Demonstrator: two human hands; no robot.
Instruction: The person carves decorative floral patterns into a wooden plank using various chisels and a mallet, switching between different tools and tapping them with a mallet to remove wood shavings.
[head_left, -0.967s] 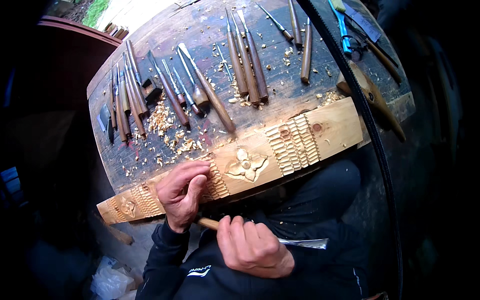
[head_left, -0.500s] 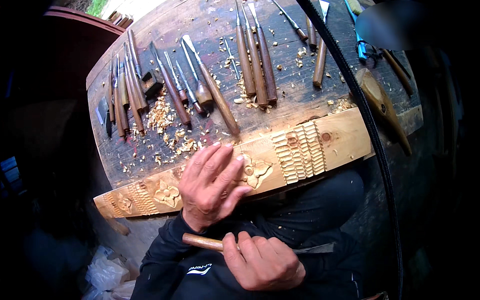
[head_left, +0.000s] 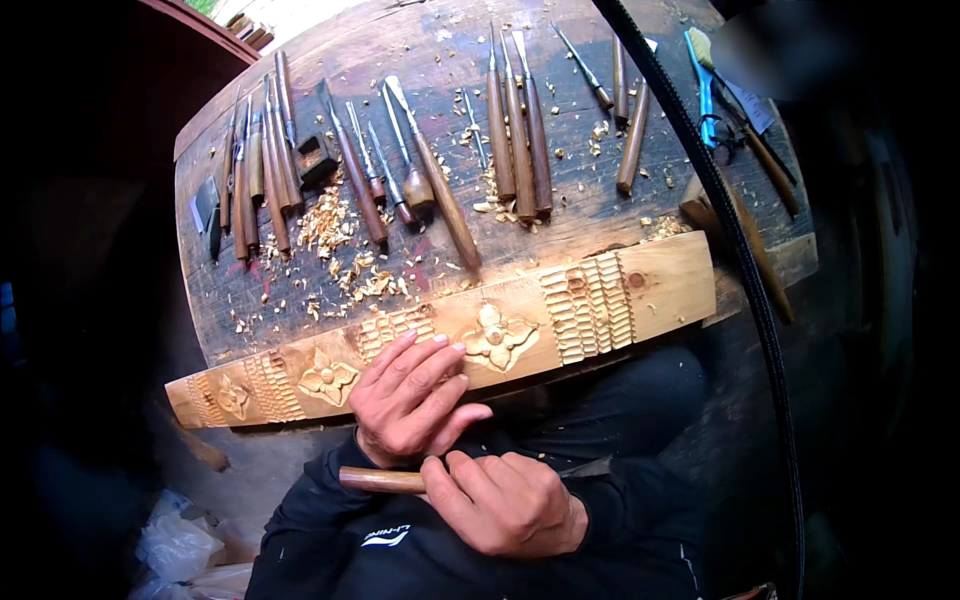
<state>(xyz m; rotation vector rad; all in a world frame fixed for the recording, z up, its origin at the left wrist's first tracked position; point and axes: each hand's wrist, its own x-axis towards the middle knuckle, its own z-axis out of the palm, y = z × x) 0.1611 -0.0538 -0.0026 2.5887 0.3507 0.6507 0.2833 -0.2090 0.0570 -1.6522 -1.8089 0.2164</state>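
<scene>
A long pale wooden board point(head_left: 675, 270) lies along the near edge of the workbench, carved with flowers and bands of scalloped notches. My left hand point(head_left: 408, 400) is open, its fingertips resting on the board's near side between two carved flowers, the thumb held apart. Closer to my body, my right hand point(head_left: 505, 503) is closed around a wood chisel point(head_left: 375, 480). The chisel's brown handle sticks out to the left, and part of its metal blade shows dimly beyond the hand on the right. It is held off the board.
Several carving chisels point(head_left: 445, 205) lie across the workbench point(head_left: 390, 50) behind the board, among wood shavings point(head_left: 325, 225). A wooden mallet point(head_left: 755, 250) and a blue-handled brush point(head_left: 703, 85) are at the right. A black strap point(head_left: 690, 140) hangs across the view. Plastic bags point(head_left: 180, 545) sit lower left.
My left hand has drawn back toward me, uncovering the middle flower and a notched band. The right hand, still gripping the chisel, has come up and left beside it. The view has shifted slightly.
</scene>
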